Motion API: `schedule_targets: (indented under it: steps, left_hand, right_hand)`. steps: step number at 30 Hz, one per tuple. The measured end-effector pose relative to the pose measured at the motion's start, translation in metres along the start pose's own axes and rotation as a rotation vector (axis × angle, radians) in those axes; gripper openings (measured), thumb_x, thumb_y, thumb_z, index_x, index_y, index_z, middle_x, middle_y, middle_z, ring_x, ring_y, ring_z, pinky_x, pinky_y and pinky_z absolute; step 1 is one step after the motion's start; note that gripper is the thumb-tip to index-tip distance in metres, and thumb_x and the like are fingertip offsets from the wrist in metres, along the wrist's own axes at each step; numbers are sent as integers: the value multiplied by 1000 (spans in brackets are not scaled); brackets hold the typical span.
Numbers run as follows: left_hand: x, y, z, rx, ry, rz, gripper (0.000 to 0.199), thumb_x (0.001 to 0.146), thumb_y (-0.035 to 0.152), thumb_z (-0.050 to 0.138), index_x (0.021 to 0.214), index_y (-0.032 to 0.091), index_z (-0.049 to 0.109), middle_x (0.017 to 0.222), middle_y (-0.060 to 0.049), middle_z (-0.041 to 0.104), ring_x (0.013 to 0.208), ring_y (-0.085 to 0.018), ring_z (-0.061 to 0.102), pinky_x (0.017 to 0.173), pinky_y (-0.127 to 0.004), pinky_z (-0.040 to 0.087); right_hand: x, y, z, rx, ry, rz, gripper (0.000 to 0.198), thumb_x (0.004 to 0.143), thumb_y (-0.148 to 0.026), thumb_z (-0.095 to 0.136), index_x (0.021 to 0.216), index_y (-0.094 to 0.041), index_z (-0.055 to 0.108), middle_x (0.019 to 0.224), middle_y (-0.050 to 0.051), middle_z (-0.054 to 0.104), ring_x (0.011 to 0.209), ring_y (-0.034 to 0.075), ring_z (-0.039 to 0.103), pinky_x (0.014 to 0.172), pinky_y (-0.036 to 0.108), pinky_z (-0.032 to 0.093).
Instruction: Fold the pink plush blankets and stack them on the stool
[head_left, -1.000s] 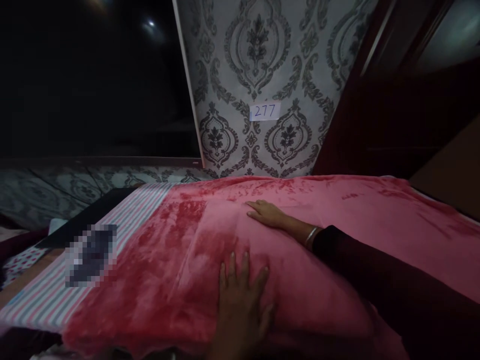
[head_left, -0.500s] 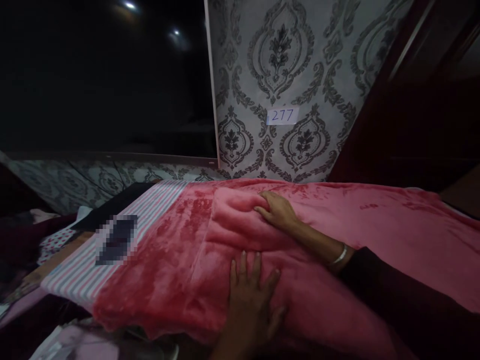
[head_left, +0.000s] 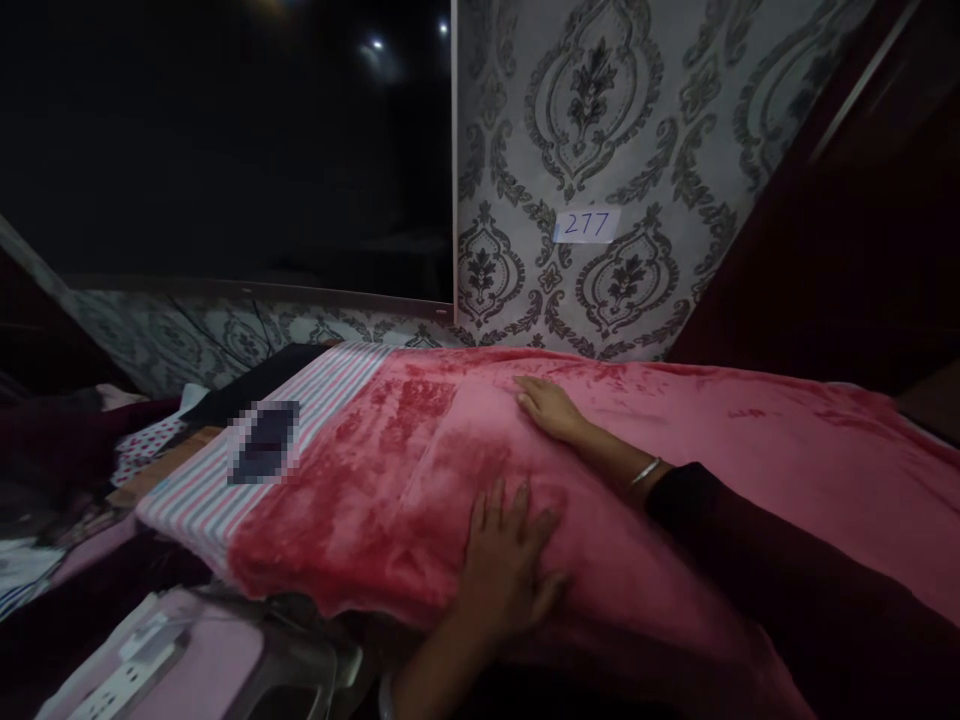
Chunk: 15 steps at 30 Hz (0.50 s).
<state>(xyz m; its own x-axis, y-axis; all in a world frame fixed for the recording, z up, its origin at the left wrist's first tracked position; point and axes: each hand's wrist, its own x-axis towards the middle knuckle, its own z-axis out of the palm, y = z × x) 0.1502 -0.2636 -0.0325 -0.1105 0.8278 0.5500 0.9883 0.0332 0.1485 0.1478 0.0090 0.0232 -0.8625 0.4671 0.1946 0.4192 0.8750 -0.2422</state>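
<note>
The pink blanket (head_left: 450, 450) has flattened under the right hand (head_left: 553, 408).

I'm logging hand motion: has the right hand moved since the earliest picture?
Yes, leftward: the right hand was almost straight below the wall card; now its middle lies roughly below the card's left edge.

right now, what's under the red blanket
A striped cloth shows left of the red blanket, apparently running beneath it. Anything under the rest, including below the left hand and right hand, is covered.
</note>
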Motion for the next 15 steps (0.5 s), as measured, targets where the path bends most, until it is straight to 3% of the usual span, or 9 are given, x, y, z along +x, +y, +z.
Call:
schedule_targets:
  steps: [4,8,11,15]
  left_hand:
    - [12,-17,-30,27,98,-65,44,96,35,54,137,20,62,137,-13,66,132,-32,55,118,-57,34]
    - [5,-39,-27,190,67,-211,54,91,41,59,142,20,60,152,-17,52,143,-42,41,115,-67,32]
    - [-11,-47,-5,233,16,-227,59,89,43,62,145,26,57,161,-16,41,148,-45,32,114,-66,31]
    - [-23,-48,12,226,41,-228,62,87,42,64,148,30,54,164,-15,36,151,-43,26,116,-65,26]
  right_hand:
    - [-3,-54,5,-34,-58,-317,54,106,-41,32,158,-26,41,165,10,34,151,30,31,121,56,25]
    - [-9,-79,30,-72,-179,-579,55,107,-43,36,160,-31,34,166,9,32,154,31,24,121,63,18]
    - [1,-70,42,-68,-199,-573,61,106,-52,38,162,-30,31,168,9,27,156,32,16,122,65,9]
    - [35,-48,45,-37,-216,-464,62,105,-58,34,161,-31,32,170,8,22,156,31,16,123,58,15]
